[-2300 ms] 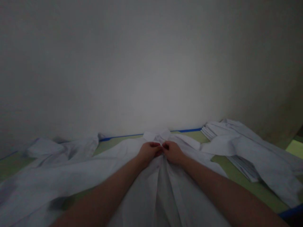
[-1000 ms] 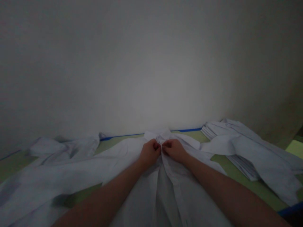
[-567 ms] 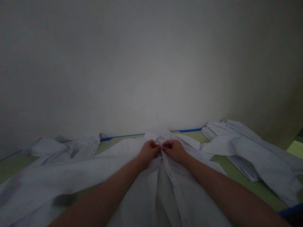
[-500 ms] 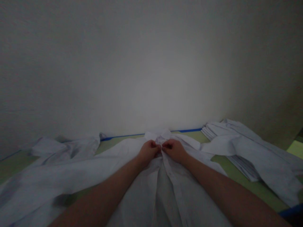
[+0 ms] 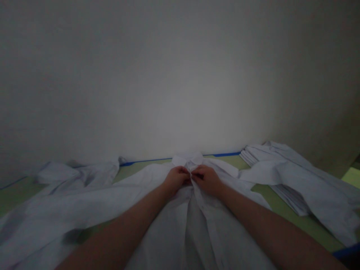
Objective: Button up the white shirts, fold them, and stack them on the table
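Note:
A white shirt (image 5: 174, 225) lies spread on a green table (image 5: 309, 225), its collar toward the wall. My left hand (image 5: 176, 179) and my right hand (image 5: 207, 178) sit close together just below the collar, each pinching one edge of the shirt's front opening. The fingers of both hands are curled closed on the cloth. What lies between the fingertips is too small to make out. The shirt's sleeves stretch out to the left and right.
A stack of folded white garments (image 5: 270, 161) lies at the right, with a loose one draped over it. Crumpled white cloth (image 5: 75, 174) lies at the far left. A pale wall (image 5: 180, 75) rises behind the table's blue-taped edge (image 5: 222, 154).
Both hands have stayed at the top of the shirt front, shifting only slightly while working the two edges together.

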Tool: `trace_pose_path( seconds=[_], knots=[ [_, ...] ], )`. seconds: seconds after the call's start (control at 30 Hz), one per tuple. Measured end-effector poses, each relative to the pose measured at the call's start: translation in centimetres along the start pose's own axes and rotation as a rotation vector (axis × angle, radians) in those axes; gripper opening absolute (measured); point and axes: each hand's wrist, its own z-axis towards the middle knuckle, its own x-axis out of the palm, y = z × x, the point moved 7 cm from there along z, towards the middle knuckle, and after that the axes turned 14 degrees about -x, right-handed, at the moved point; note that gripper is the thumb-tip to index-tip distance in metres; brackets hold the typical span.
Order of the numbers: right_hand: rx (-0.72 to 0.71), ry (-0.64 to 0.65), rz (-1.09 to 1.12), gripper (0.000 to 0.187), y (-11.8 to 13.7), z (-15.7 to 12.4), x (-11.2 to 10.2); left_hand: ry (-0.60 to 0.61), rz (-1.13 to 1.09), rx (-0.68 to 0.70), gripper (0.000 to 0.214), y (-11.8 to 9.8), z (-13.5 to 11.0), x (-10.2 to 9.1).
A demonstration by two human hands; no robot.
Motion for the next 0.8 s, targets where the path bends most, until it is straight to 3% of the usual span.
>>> trace_pose_path(
  seconds=[0.33, 0.8],
  knots=[
    [-0.006, 0.047, -0.045, 0.019, 0.37, 0.19, 0.01, 0.021, 0.024, 0.025, 0.010, -0.08, -0.32, 0.12],
    [0.068, -0.038, -0.065, 0.014, -0.11, -0.01, -0.15, -0.026, 0.132, 0.154, 0.015, -0.42, 0.07, -0.19]
  ],
)
